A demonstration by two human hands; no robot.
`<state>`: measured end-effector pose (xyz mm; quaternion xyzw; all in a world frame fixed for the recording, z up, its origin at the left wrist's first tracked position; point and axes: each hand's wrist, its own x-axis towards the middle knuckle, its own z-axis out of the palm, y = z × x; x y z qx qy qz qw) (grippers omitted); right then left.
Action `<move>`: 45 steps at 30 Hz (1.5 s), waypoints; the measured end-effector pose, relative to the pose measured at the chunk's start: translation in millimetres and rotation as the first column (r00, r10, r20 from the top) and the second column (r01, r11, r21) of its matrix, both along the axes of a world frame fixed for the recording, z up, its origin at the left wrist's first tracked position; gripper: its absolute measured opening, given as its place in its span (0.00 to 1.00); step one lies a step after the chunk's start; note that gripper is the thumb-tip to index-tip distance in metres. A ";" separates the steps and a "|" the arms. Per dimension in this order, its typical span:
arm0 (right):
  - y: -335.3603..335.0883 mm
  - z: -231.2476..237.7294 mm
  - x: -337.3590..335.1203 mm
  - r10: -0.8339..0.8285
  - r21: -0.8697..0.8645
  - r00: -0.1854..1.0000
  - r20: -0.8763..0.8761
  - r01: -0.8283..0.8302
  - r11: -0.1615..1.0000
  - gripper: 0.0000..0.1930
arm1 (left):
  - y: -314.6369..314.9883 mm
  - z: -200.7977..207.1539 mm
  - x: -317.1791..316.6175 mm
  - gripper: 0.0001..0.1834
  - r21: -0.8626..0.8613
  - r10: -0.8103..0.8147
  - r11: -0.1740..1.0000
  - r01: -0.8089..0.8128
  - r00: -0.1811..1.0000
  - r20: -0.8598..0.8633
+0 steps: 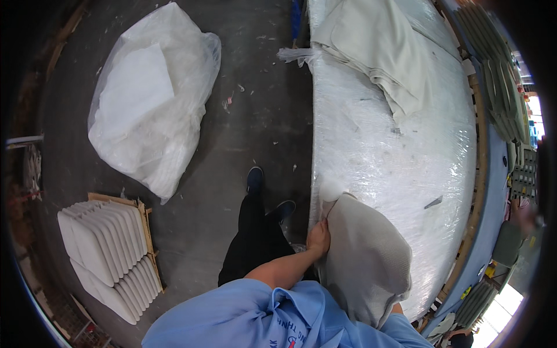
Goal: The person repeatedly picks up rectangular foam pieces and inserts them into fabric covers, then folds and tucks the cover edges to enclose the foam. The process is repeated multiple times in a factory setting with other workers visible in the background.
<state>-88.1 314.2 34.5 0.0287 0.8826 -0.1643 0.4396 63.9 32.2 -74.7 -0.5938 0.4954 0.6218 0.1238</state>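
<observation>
A worker in a light blue shirt (pixel 232 310) stands at a plastic-wrapped platform (pixel 383 156) stretching along 3 o'clock; the left hand (pixel 319 236), toward 5 o'clock, grips the near edge of a grey fabric cover (pixel 368 255), fingers closed on the cloth; the cover, bulky and rounded, lies between 4 and 5 o'clock, against the worker's front and over the platform's edge; a puffy white piece (pixel 332 190) shows at its upper corner, just above the left hand; the right arm (pixel 397 308) shows only as a sliver of skin beside the cover's lower end, the right hand hidden, its grip impossible to tell; pale folded fabric (pixel 371 49) drapes the platform at 1 o'clock; a clear plastic bag (pixel 188 124) of white material rests on the dark floor (pixel 249 116) at 10 o'clock; pale, rounded panels (pixel 107 249) stand in two rows at 8 o'clock.
</observation>
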 end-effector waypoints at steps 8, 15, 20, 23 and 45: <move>0.6 -1.8 4.9 -0.029 -0.040 1.000 -0.008 0.029 0.999 0.22 | 13.5 -30.3 38.1 0.39 0.028 0.014 1.000 -0.004 0.925 -0.380; 2.8 -11.1 12.2 -0.052 -0.038 0.999 -0.008 0.052 0.998 0.21 | 18.7 -8.9 81.3 0.36 0.252 -0.353 0.801 0.543 0.768 -0.534; -4.7 -17.8 10.4 -0.057 -0.043 0.998 -0.011 0.057 0.997 0.21 | 9.1 -33.0 74.9 0.29 0.161 -0.464 0.802 0.575 0.769 -0.439; -21.4 -24.5 9.2 -0.043 -0.080 0.999 -0.010 0.042 0.996 0.21 | -1.3 -32.3 77.4 0.27 0.219 -0.346 0.833 0.507 0.788 -0.509; -300.6 -66.4 34.7 0.425 -0.422 0.886 -0.185 -0.462 0.780 0.18 | -33.1 6.7 82.9 0.17 0.194 0.412 0.910 -0.366 0.849 -0.331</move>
